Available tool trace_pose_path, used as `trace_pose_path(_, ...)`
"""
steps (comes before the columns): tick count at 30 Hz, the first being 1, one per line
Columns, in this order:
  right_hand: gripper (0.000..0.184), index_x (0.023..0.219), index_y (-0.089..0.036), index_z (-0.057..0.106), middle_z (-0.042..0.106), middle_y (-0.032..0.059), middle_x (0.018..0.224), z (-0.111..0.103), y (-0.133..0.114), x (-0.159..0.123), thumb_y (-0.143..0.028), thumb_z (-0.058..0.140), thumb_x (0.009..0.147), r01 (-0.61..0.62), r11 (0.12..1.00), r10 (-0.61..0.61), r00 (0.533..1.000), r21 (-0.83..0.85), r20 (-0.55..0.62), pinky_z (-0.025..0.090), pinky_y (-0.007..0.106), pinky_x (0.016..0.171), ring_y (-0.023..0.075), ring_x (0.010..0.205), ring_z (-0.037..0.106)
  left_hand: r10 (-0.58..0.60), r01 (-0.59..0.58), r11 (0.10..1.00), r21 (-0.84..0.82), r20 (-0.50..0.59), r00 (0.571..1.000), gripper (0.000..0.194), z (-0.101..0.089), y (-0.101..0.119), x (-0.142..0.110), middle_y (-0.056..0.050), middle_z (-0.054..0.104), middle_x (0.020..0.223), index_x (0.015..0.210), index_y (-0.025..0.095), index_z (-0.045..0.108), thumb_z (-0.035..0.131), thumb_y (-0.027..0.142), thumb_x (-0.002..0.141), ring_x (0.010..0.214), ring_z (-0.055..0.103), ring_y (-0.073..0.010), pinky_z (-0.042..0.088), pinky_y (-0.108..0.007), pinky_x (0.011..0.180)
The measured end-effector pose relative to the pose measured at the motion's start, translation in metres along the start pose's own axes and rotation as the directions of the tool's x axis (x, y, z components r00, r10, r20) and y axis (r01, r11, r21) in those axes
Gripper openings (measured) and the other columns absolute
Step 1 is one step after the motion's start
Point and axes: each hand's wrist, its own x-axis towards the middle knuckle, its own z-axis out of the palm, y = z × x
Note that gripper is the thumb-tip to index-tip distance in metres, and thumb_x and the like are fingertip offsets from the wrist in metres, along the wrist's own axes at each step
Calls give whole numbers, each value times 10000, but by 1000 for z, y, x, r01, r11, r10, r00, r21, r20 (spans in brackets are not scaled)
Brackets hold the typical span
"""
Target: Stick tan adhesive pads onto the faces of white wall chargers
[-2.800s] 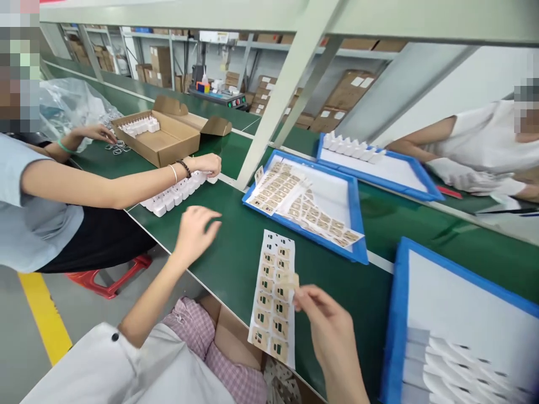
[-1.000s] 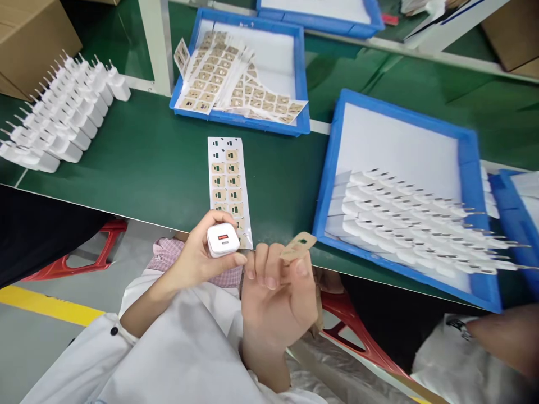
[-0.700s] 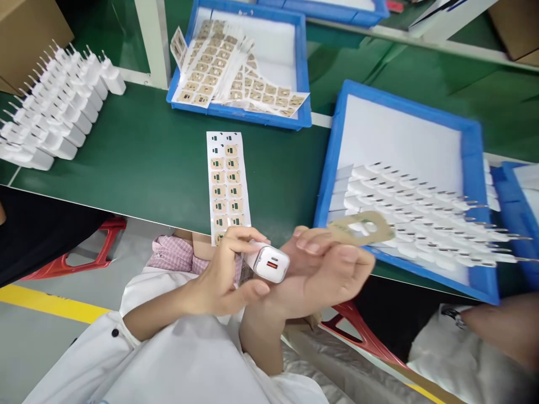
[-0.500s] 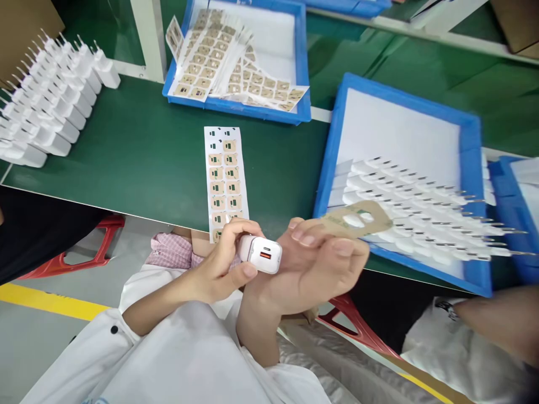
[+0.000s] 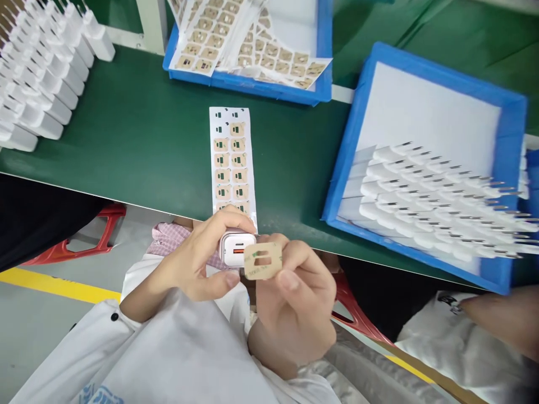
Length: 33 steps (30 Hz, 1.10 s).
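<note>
My left hand (image 5: 206, 252) is closed around a white USB charger (image 5: 231, 248), its port face turned up toward me with a red-orange slot and a smaller slot. Between thumb and forefinger, my right hand (image 5: 298, 286) pinches a tan adhesive sticker (image 5: 263, 261) with two cut-outs and faint print. The sticker stands just right of the charger and overlaps the edge of its port face in view; I cannot tell whether they touch. Behind my hands a sticker sheet (image 5: 231, 163) lies on the green table, with bare spots at its far end.
A blue tray (image 5: 269, 87) of sticker sheets stands at the back. To the right, another blue tray (image 5: 351, 151) holds rows of white chargers (image 5: 421, 196), prongs up. More white chargers (image 5: 46, 78) stand at the left. Another person's arm (image 5: 501, 320) shows at lower right.
My left hand took up a charger and turned it, ports up. My right hand carried the peeled sticker off the sheet, then swung it left to beside the charger's port face. The view tilted down.
</note>
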Motion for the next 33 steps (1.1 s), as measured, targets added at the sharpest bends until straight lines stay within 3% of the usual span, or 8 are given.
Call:
trace_pose_path(4,242,673,-219,598,514,-23,641,2,5,-8,-295,712,872,-60,996,60,998,63,4,426,280,611,137,623,480,5,-7,995,100,24,1000,404,-8,6,4,-74,601,1023,1196,206,577,559,526,950,903,585,-222,496,-370,770)
trace_pose_path(13,166,736,-232,656,569,-20,689,-1,11,-13,-252,708,893,14,999,-15,1000,-44,-24,454,307,642,142,644,521,12,-18,989,149,36,999,387,-9,7,2,-72,601,1018,1196,216,560,541,509,943,923,593,-230,505,-381,753)
trace_pose_path(33,202,709,-229,624,533,-33,640,2,13,-10,-259,706,890,9,998,-11,1000,-66,-29,435,290,608,136,610,503,-22,8,984,180,75,997,369,-13,10,5,-63,593,1018,1193,225,541,564,473,921,911,599,-225,505,-375,747)
